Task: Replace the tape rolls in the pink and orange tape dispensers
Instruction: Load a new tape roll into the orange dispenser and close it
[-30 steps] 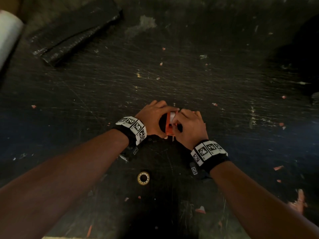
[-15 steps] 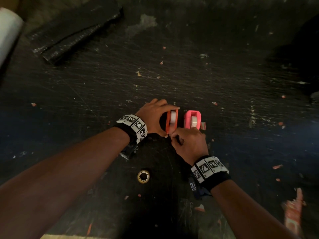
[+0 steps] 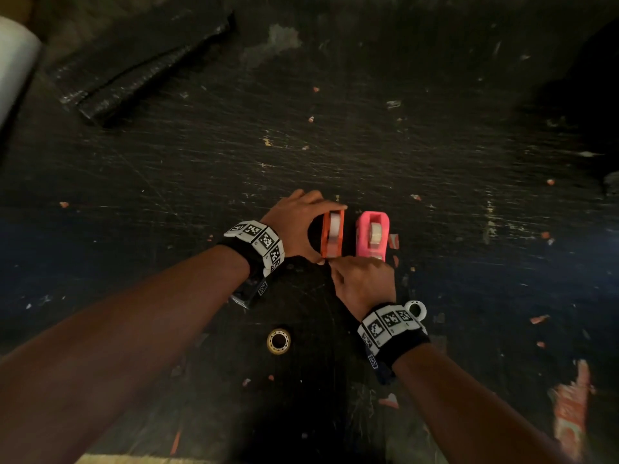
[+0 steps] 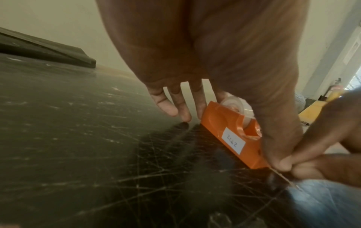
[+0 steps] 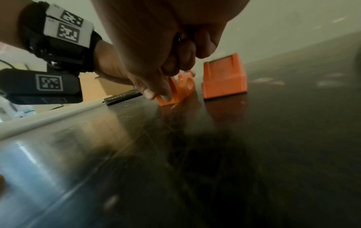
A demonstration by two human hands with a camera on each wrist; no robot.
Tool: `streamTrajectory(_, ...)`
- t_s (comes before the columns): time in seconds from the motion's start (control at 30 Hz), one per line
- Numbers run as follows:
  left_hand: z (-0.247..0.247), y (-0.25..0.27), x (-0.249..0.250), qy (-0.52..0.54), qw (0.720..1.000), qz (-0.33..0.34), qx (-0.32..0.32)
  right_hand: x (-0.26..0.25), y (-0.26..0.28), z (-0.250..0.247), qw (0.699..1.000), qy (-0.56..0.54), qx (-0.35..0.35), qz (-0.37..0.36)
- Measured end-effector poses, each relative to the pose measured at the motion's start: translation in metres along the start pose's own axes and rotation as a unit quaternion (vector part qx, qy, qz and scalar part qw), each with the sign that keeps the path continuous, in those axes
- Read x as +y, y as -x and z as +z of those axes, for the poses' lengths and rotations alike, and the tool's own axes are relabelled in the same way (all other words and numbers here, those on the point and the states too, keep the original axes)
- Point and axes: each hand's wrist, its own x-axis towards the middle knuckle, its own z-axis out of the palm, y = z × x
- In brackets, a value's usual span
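An orange tape dispenser [image 3: 332, 234] with a clear tape roll [image 4: 237, 106] in it stands on the dark table. My left hand [image 3: 296, 226] grips it lengthwise, index finger over its far end and thumb at its near end. My right hand [image 3: 363, 283] sits just behind the near end and pinches the tape end [image 4: 283, 177], a thin strip drawn from the cutter. The pink dispenser [image 3: 372, 234], also with a roll in it, stands untouched just right of the orange one. In the right wrist view both dispensers [image 5: 182, 88] [image 5: 223, 80] look orange.
A yellowish empty tape core [image 3: 278, 341] lies on the table between my forearms. A white ring [image 3: 416, 309] lies by my right wrist. A black folded sheet [image 3: 140, 61] is at the far left, and paper scraps dot the scratched tabletop [image 3: 435, 145].
My right hand has drawn back from the top of the orange dispenser to its near end, uncovering the pink dispenser. The left hand has kept its grip.
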Motion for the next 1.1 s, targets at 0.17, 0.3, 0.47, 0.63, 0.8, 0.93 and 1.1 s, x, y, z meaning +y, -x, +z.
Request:
streamTrajectory(0.17, 0.001, -0.001, -0.001, -0.001, 1.000, 0.003, -0.004, 0.000, 0.014, -0.003, 0.997, -0.013, 0.029, 0.076)
streamTrajectory(0.3, 0.000, -0.001, -0.001, -0.003, 1.000, 0.005, -0.002, -0.001, 0.006, -0.008, 0.990, -0.039, 0.039, 0.130)
streamTrajectory(0.47, -0.001, 0.001, 0.001, -0.006, 1.000, 0.007, 0.001, -0.002, -0.009, -0.004, 0.993, -0.005, -0.018, 0.115)
streamTrajectory(0.63, -0.003, 0.007, 0.005, -0.018, 1.000, 0.007, -0.002, -0.002, 0.005, -0.009, 0.993, -0.020, 0.014, 0.113)
streamTrajectory(0.8, -0.003, 0.038, 0.014, 0.010, 0.999, -0.029, 0.028, 0.011, 0.051, -0.016, 0.989, -0.047, 0.043, 0.137)
streamTrajectory(0.93, 0.013, 0.088, 0.020, 0.059, 0.993, -0.075, 0.065, 0.043, 0.093, -0.018, 0.978, -0.072, 0.084, 0.174)
streamTrajectory(1.1, 0.063, 0.161, 0.037, 0.067, 0.992, -0.088, 0.058, 0.071, 0.123, -0.018, 0.975, -0.046, 0.043, 0.214)
